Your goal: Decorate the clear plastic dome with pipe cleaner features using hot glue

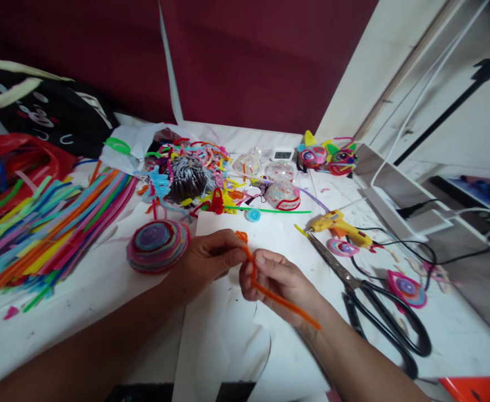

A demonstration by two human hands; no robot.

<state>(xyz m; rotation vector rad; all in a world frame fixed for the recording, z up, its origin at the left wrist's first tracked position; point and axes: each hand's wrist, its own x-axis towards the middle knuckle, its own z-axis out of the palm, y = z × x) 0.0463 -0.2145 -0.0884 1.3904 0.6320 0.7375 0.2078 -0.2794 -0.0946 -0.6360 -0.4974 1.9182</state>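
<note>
An orange pipe cleaner (286, 304) runs between my two hands above a white sheet of paper (223, 318). Its far end is bent into a small loop or coil, and the straight tail slants down over my right palm. My left hand (215, 254) pinches it just below the coiled end. With thumb and fingers closed, my right hand (280, 279) grips the pipe cleaner close beside the left fingertips. A round coiled disc (157, 245) in purple, pink and blue sits left of my left hand. Beyond the hands lies a small blue coil (253, 215).
Bundled coloured pipe cleaners (60, 223) cover the left side. Large black-handled scissors (362, 290) and a yellow glue gun (341, 226) with its cord lie right. At the back are a pile of scraps (190, 173), clear domes (282, 192), a small digital clock (282, 154) and colourful figures (328, 156).
</note>
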